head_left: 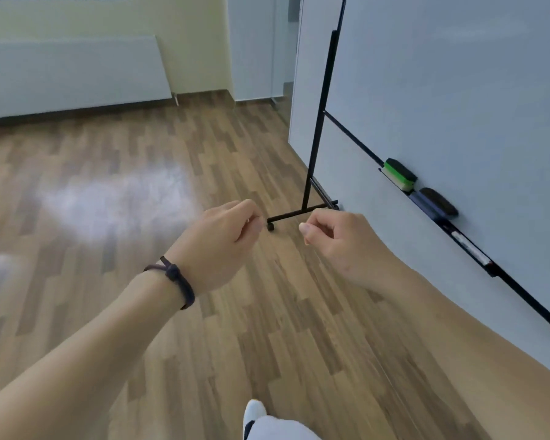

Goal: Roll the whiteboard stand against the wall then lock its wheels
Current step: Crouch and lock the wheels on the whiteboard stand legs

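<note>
Wooden floor (pixel 140 173) ahead, whiteboard stand (pixel 318 128) at two o'clock. Left hand (pixel 223 239) and right hand (pixel 340 236) hang loosely curled, holding nothing. Light, tippy frame, probably: grip the upright post.

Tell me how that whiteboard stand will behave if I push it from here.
The whiteboard stand should probably roll easily: a caster sits on smooth wood floor. Tall board on a thin frame and short foot, so a high push may tip or wobble it. The erasers on the tray could slide.
</note>
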